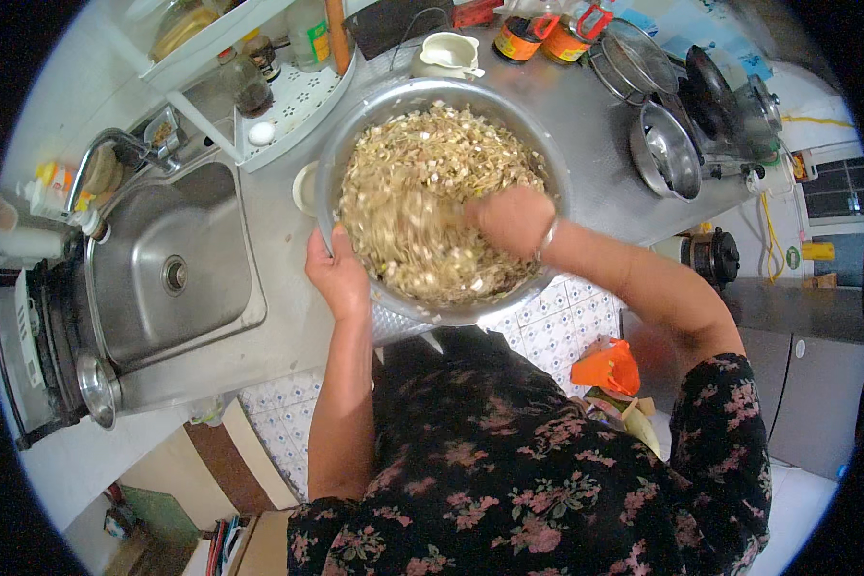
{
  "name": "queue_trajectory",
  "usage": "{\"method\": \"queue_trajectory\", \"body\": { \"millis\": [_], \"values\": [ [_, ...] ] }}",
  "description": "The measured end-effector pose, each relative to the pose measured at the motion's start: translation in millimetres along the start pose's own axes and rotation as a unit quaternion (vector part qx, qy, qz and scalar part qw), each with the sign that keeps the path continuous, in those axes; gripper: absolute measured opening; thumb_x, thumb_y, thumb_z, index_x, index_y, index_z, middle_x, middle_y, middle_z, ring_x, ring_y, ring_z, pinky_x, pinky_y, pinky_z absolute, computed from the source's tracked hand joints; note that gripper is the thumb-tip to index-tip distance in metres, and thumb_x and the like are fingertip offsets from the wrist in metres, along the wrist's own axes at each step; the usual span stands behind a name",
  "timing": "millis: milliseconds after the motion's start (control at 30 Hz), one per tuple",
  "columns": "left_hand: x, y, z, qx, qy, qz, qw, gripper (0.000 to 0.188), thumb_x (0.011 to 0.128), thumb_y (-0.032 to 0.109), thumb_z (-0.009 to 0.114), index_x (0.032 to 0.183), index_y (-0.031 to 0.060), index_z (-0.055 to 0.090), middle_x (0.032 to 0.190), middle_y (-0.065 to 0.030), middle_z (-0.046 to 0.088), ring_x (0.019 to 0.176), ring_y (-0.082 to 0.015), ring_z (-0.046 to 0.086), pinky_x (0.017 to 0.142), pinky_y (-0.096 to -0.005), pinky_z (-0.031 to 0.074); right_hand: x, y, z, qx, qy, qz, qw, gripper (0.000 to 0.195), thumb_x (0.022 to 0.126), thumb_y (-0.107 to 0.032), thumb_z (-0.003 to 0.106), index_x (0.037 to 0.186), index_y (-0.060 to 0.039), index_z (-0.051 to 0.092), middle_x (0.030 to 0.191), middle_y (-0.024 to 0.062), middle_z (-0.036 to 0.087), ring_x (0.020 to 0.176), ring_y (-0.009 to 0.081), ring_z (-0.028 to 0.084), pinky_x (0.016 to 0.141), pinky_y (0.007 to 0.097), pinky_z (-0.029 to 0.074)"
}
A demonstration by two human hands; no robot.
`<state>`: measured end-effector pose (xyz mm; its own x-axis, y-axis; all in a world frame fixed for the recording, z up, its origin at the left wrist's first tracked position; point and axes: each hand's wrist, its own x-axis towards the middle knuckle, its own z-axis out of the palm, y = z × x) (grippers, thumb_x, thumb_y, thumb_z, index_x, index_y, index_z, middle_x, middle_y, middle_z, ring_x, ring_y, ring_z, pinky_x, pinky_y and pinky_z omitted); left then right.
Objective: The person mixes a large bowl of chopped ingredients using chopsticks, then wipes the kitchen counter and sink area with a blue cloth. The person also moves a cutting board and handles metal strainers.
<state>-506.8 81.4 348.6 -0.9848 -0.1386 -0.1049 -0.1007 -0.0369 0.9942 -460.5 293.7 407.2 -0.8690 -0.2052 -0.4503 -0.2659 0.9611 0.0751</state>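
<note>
A large round metal basin (554, 155) full of a chopped food mixture (439, 155) with pale cubes stands at the edge of the steel counter. My left hand (340, 275) grips the basin's rim at its lower left, the thumb on the inner side. Over the right part of the mixture is my right hand (515, 222), its fingers curled and blurred by motion. The blur hides whether it holds a utensil or some of the mixture. A bracelet circles the right wrist.
A steel sink (176, 277) with a tap (97, 144) lies left of the basin. Behind stand a ceramic pot (446, 57) and jars (516, 39). A white corner shelf (288, 108) holds an egg (262, 134) and bottles. Metal bowls (666, 151), strainers and pans are at right.
</note>
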Motion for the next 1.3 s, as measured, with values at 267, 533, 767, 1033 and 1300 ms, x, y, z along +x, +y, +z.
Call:
{"method": "queue_trajectory", "body": {
  "millis": [267,533,767,1033,1300],
  "values": [
    [2,-4,-1,-0.019,-0.004,0.000,1.000,0.018,0.082,0.006,0.046,0.095,-0.0040,0.053,0.078,-0.0015,0.054,0.067,-0.0064,0.044,0.061,-0.0210,0.038,-64,47,-6,-0.020,-0.084,0.136,0.987,0.020,0.075,-0.012,0.045,0.090,-0.0122,0.058,0.074,0.0127,0.061,0.068,0.0275,0.061,0.056,0.0400,0.049],
    [3,-3,-2,0.000,-0.010,0.004,1.000,0.019,0.083,0.007,0.045,0.096,-0.0043,0.053,0.079,-0.0034,0.055,0.069,-0.0077,0.046,0.063,-0.0216,0.039,27,24,-23,0.017,-0.001,0.051,0.999,0.019,0.075,-0.015,0.048,0.086,-0.0057,0.060,0.075,0.0140,0.061,0.068,0.0286,0.061,0.057,0.0371,0.050],
    [0,3,3,-0.012,0.002,-0.002,1.000,0.020,0.083,0.007,0.045,0.096,-0.0041,0.053,0.078,-0.0040,0.055,0.068,-0.0082,0.046,0.063,-0.0230,0.039,-64,24,-12,0.007,-0.060,0.084,0.995,0.022,0.082,-0.025,0.041,0.087,-0.0098,0.056,0.071,0.0118,0.060,0.066,0.0278,0.060,0.056,0.0391,0.048],
    [2,0,0,0.020,0.007,0.003,1.000,0.020,0.082,0.007,0.046,0.097,-0.0034,0.054,0.078,-0.0037,0.056,0.069,-0.0085,0.047,0.064,-0.0235,0.039,-17,50,-16,0.004,-0.024,0.113,0.993,0.016,0.079,-0.020,0.043,0.082,-0.0103,0.056,0.070,0.0112,0.060,0.063,0.0277,0.060,0.057,0.0396,0.048],
    [1,1,1,0.008,0.025,0.000,1.000,0.021,0.082,0.008,0.046,0.097,-0.0039,0.054,0.082,-0.0063,0.058,0.073,-0.0094,0.048,0.068,-0.0241,0.039,19,21,-110,-0.180,-0.011,-0.062,0.982,0.010,0.073,-0.019,0.051,0.077,-0.0115,0.056,0.067,0.0078,0.060,0.063,0.0242,0.061,0.052,0.0367,0.048]
  ]
}}
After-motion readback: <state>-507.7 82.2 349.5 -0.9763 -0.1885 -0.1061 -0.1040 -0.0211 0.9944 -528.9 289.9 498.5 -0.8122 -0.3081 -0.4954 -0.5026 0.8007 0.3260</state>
